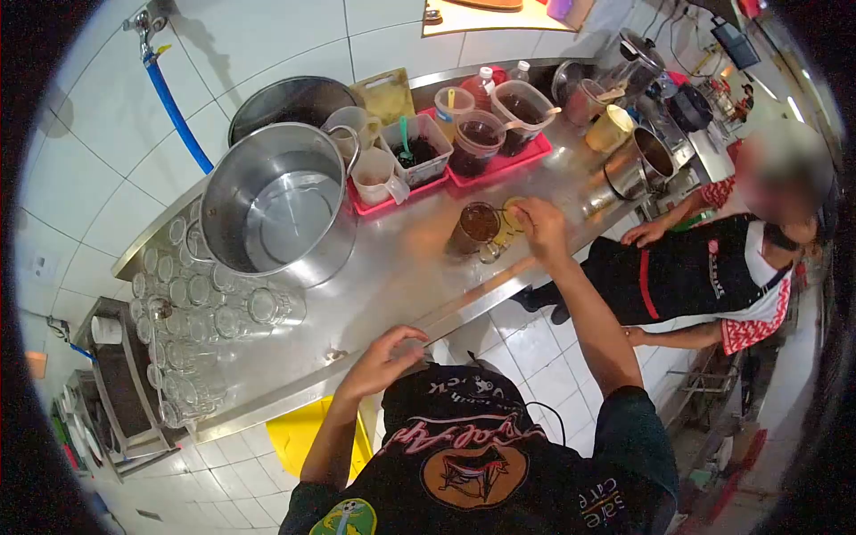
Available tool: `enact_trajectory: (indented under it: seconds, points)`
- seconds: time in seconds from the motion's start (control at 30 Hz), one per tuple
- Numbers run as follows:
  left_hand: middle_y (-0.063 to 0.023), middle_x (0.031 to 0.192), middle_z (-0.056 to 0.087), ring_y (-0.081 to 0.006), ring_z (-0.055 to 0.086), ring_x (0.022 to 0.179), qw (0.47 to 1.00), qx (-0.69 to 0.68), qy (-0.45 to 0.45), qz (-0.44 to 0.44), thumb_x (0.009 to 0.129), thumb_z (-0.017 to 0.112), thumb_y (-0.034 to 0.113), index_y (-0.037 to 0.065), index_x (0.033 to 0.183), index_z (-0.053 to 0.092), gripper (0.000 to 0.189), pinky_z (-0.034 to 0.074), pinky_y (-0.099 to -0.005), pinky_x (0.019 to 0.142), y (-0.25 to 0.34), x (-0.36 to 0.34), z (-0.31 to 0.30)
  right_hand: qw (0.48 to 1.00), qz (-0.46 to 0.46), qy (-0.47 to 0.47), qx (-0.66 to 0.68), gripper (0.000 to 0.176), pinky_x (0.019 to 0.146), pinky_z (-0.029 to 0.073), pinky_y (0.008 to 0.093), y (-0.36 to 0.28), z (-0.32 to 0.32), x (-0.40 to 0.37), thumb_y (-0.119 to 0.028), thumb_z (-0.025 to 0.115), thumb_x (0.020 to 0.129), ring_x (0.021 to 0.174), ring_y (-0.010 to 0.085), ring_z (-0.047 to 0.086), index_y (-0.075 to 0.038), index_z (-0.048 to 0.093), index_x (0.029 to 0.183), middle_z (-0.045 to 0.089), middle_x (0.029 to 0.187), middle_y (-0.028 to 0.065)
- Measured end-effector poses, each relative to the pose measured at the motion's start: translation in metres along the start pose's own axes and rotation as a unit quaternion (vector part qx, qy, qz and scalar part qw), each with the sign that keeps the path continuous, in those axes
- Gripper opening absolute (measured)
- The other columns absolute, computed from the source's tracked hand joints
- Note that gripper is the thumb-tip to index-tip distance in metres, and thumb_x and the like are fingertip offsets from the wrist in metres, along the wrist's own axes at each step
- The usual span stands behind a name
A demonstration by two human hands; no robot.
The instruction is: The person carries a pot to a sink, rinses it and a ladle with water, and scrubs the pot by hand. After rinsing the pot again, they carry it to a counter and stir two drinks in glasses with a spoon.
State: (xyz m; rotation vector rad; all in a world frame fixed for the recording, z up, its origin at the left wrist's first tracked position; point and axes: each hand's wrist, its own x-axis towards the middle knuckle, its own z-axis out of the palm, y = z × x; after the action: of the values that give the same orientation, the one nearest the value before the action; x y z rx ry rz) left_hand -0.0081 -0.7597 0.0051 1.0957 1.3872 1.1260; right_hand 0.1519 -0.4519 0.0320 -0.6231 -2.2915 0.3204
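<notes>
Left hand [385, 358] low, fingers loosely curled, right arm stretched forward, right hand [538, 223] fingertips pointing down

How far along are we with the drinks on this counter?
Done: one dark drink stands filled on the counter. In hand: the right hand is at a yellowish glass beside it; the left hand hovers empty near the counter edge. Left: the rows of glasses by the pot stand empty.

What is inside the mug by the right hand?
The mug holds a dark brown drink, near the rim; anything beneath its surface is hidden. The right hand covers part of a yellowish cup beside it.
</notes>
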Motion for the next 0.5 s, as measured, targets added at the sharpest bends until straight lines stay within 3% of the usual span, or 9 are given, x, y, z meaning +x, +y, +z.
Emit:
enact_trajectory:
  seconds: [0.07, 0.17, 0.23, 0.27, 0.33, 0.37, 0.43, 0.5]
  points:
    - [-0.0063, 0.103, 0.056, -0.0170, 0.050, 0.102, 0.999, -0.019, 0.018, -0.018, 0.085, 0.056, 0.021, 0.006, 0.104, 0.055, 0.024, 0.036, -0.0326, 0.092, -0.006, 0.004, -0.007, 0.999, -0.030, -0.026, 0.013, 0.016, 0.059, 0.042, 0.0398, 0.012, 0.021, 0.002, -0.019, 0.058, 0.080, 0.064, 0.0317, 0.055, -0.003, 0.062, 0.080, 0.058, 0.071, 0.0140]
    - [-0.0064, 0.103, 0.056, -0.0173, 0.050, 0.102, 0.998, -0.034, 0.043, -0.024, 0.085, 0.055, 0.022, 0.005, 0.104, 0.054, 0.026, 0.036, -0.0342, 0.093, -0.011, 0.014, -0.009, 0.998, 0.001, -0.067, -0.005, 0.019, 0.060, 0.042, 0.0419, 0.037, 0.057, -0.001, -0.021, 0.056, 0.081, 0.065, 0.0332, 0.056, -0.003, 0.062, 0.079, 0.058, 0.072, 0.0150]
    - [-0.0067, 0.103, 0.055, -0.0179, 0.050, 0.102, 0.998, -0.040, 0.046, -0.017, 0.086, 0.054, 0.022, 0.004, 0.104, 0.053, 0.025, 0.036, -0.0341, 0.092, -0.012, 0.022, -0.007, 0.978, 0.070, -0.172, -0.095, 0.023, 0.062, 0.042, 0.0426, 0.049, 0.072, -0.001, -0.024, 0.054, 0.083, 0.066, 0.0344, 0.056, -0.002, 0.061, 0.077, 0.058, 0.071, 0.0168]
    - [-0.0067, 0.103, 0.055, -0.0179, 0.050, 0.102, 0.997, -0.043, 0.055, -0.018, 0.086, 0.054, 0.022, 0.004, 0.104, 0.053, 0.025, 0.036, -0.0341, 0.092, -0.014, 0.026, -0.005, 0.978, 0.063, -0.177, -0.091, 0.023, 0.062, 0.042, 0.0426, 0.050, 0.074, 0.001, -0.024, 0.054, 0.083, 0.066, 0.0344, 0.056, -0.002, 0.061, 0.077, 0.058, 0.071, 0.0168]
    - [-0.0073, 0.103, 0.054, -0.0179, 0.050, 0.102, 0.996, -0.044, 0.066, -0.042, 0.087, 0.054, 0.021, 0.003, 0.104, 0.053, 0.025, 0.036, -0.0334, 0.092, -0.017, 0.031, 0.001, 0.994, 0.090, -0.056, -0.023, 0.016, 0.057, 0.040, 0.0421, 0.046, 0.070, -0.001, -0.014, 0.053, 0.082, 0.060, 0.0337, 0.054, -0.001, 0.061, 0.075, 0.057, 0.070, 0.0170]
    - [-0.0073, 0.103, 0.054, -0.0179, 0.050, 0.102, 0.996, -0.043, 0.070, -0.044, 0.087, 0.054, 0.021, 0.003, 0.104, 0.053, 0.025, 0.036, -0.0334, 0.092, -0.019, 0.034, 0.004, 0.994, 0.089, -0.057, -0.019, 0.016, 0.057, 0.040, 0.0421, 0.043, 0.068, -0.003, -0.014, 0.053, 0.082, 0.060, 0.0337, 0.054, -0.001, 0.061, 0.075, 0.057, 0.070, 0.0170]
    - [-0.0079, 0.103, 0.055, -0.0178, 0.050, 0.102, 0.994, -0.054, 0.082, -0.047, 0.087, 0.053, 0.020, 0.003, 0.104, 0.053, 0.025, 0.037, -0.0323, 0.092, -0.022, 0.043, 0.010, 0.979, 0.051, -0.196, -0.011, 0.018, 0.059, 0.039, 0.0442, 0.040, 0.061, -0.006, -0.015, 0.053, 0.083, 0.061, 0.0343, 0.053, 0.000, 0.060, 0.075, 0.057, 0.070, 0.0182]
    - [-0.0082, 0.102, 0.055, -0.0179, 0.051, 0.101, 0.993, -0.042, 0.098, -0.042, 0.087, 0.053, 0.021, 0.003, 0.104, 0.053, 0.025, 0.037, -0.0320, 0.091, -0.022, 0.054, 0.014, 0.985, 0.067, -0.160, 0.011, 0.023, 0.061, 0.040, 0.0440, 0.039, 0.053, -0.001, -0.019, 0.052, 0.084, 0.064, 0.0348, 0.054, 0.000, 0.060, 0.075, 0.057, 0.070, 0.0187]
